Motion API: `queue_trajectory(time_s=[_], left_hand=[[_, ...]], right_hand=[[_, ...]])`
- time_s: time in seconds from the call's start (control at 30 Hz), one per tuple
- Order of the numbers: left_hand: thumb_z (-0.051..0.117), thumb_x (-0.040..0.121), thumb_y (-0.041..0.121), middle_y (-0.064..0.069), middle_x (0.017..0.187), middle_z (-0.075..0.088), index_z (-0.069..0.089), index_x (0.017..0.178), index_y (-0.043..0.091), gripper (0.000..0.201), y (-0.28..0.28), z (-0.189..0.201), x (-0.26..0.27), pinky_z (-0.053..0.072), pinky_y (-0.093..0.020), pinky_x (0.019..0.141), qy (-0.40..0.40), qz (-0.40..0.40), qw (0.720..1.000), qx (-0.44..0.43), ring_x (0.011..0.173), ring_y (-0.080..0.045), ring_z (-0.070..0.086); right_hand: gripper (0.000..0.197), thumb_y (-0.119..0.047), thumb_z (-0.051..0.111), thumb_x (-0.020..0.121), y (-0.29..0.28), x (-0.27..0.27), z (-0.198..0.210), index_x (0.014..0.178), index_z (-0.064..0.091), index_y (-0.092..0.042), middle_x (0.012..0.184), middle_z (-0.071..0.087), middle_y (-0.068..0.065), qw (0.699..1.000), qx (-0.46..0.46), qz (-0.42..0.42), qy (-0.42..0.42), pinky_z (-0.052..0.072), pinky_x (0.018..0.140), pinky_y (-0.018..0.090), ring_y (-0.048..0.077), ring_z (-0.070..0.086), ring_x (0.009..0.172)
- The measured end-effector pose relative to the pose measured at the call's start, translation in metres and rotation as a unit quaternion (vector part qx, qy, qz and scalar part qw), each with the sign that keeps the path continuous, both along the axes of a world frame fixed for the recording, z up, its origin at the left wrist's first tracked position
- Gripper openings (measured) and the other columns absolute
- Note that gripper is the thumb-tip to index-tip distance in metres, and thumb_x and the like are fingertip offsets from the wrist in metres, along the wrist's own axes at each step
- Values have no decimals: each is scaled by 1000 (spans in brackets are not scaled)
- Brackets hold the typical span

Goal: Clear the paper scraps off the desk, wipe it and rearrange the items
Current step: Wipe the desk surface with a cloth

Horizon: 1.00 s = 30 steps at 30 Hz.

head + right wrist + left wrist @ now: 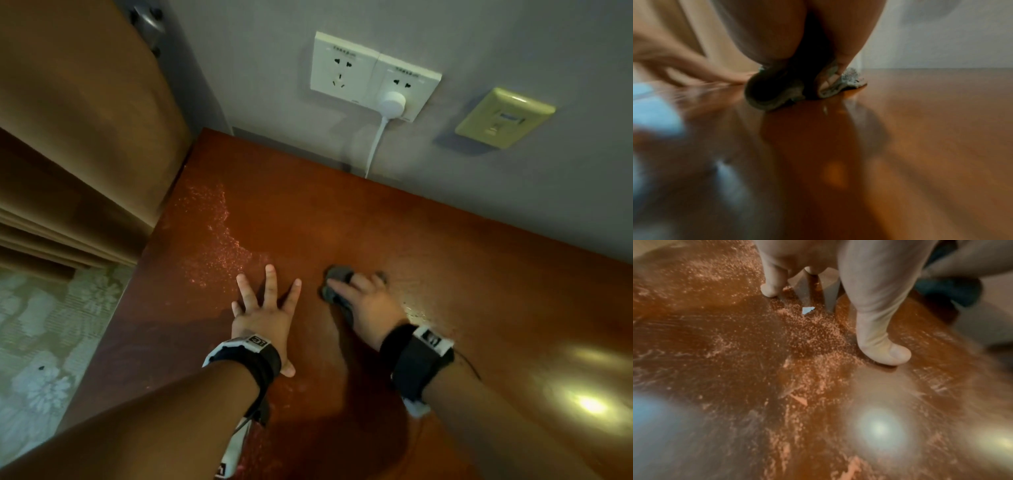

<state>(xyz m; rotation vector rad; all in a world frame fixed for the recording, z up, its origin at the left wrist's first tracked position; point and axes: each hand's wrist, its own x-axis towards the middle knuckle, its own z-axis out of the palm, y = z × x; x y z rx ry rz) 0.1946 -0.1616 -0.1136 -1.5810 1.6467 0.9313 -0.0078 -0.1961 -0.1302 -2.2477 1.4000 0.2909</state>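
The reddish-brown wooden desk (394, 240) fills the head view. My right hand (363, 301) grips a bunched grey cloth (337, 275) and presses it on the desk near the middle; in the right wrist view the cloth (774, 95) bulges from under my fingers. My left hand (267, 308) rests flat on the desk just left of it, fingers spread and straight. A patch of pale dust or crumbs (215, 240) lies beyond the left hand. In the left wrist view the dust (813, 331) surrounds my fingertips (892, 353), with a tiny white paper scrap (807, 310) among it.
The grey wall behind the desk carries two white sockets (373, 75) with a white plug and cable (376, 137), and a beige plate (503, 118). A brown curtain (75, 137) hangs at the left. Patterned floor (44, 342) shows past the desk's left edge.
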Motion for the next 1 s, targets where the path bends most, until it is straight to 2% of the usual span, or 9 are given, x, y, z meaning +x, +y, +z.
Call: queue_trajectory(time_s=[0.13, 0.2, 0.3, 0.37, 0.5, 0.6, 0.73, 0.87, 1.0], left_hand=[[86, 64, 52, -12, 140, -56, -37, 143, 37, 147, 0, 1, -1, 9, -64, 116, -3, -1, 1000, 1, 133, -58, -33], [86, 64, 53, -12, 141, -55, -37, 143, 37, 147, 1, 2, -1, 10, -64, 116, -6, 0, 1000, -1, 133, -58, -32], [86, 63, 53, -12, 141, -55, -36, 143, 37, 147, 0, 2, -1, 10, -64, 116, -6, 3, 1000, 2, 133, -58, -33], [87, 62, 53, -12, 141, -55, -36, 144, 38, 148, 0, 2, -1, 10, -64, 117, -5, 3, 1000, 3, 133, -57, -33], [87, 61, 54, -11, 142, -54, -36, 143, 39, 148, 1, 3, -1, 11, -63, 116, -7, 2, 1000, -3, 134, -57, -32], [86, 61, 56, -11, 140, -55, -37, 143, 38, 149, 0, 2, -1, 11, -63, 116, -8, -2, 1000, -2, 133, -58, -32], [87, 61, 56, -11, 142, -54, -36, 143, 38, 149, 1, 1, 0, 11, -63, 116, -8, -2, 1000, -2, 134, -57, -32], [87, 59, 57, -11, 143, -53, -36, 143, 38, 150, 1, 0, 0, 12, -63, 116, -8, -5, 1000, -12, 134, -58, -31], [88, 59, 56, -10, 144, -53, -35, 144, 39, 150, 2, -1, -1, 13, -63, 116, -8, 1, 1000, -17, 135, -56, -31]], right_hand=[[75, -31, 84, 65, 75, -3, -8, 133, 54, -37, 107, 58, -8, 990, -21, 139, 0, 57, 70, 31, 24, 62, 88], [78, -36, 87, 59, 84, -5, -13, 131, 56, -38, 104, 58, -9, 985, -26, 169, 9, 57, 69, 29, 22, 61, 87], [77, -31, 85, 64, 67, -9, -16, 132, 50, -39, 110, 56, -8, 985, -24, 168, -16, 59, 65, 33, 24, 59, 94], [69, -19, 76, 77, 43, -12, -9, 136, 46, -39, 120, 53, -5, 991, -10, 130, -37, 58, 69, 39, 28, 56, 102], [68, -3, 49, 94, -44, -40, 3, 147, 32, -42, 149, 32, 4, 998, 13, -67, 15, 47, 99, 46, 38, 39, 129], [56, -3, 47, 95, -93, -54, -5, 143, 45, -32, 147, 38, 9, 984, -38, -173, -6, 41, 107, 44, 40, 43, 127], [56, -2, 48, 93, -93, -43, -8, 142, 47, -28, 142, 42, 9, 976, -47, -210, -12, 41, 106, 43, 41, 43, 122], [66, -2, 47, 92, -45, -20, 1, 147, 36, -36, 145, 34, 4, 993, 17, -121, -1, 40, 104, 44, 38, 34, 126], [72, -6, 67, 78, 51, 7, -3, 140, 46, -35, 119, 48, 1, 999, -14, 7, -45, 54, 78, 44, 34, 51, 100]])
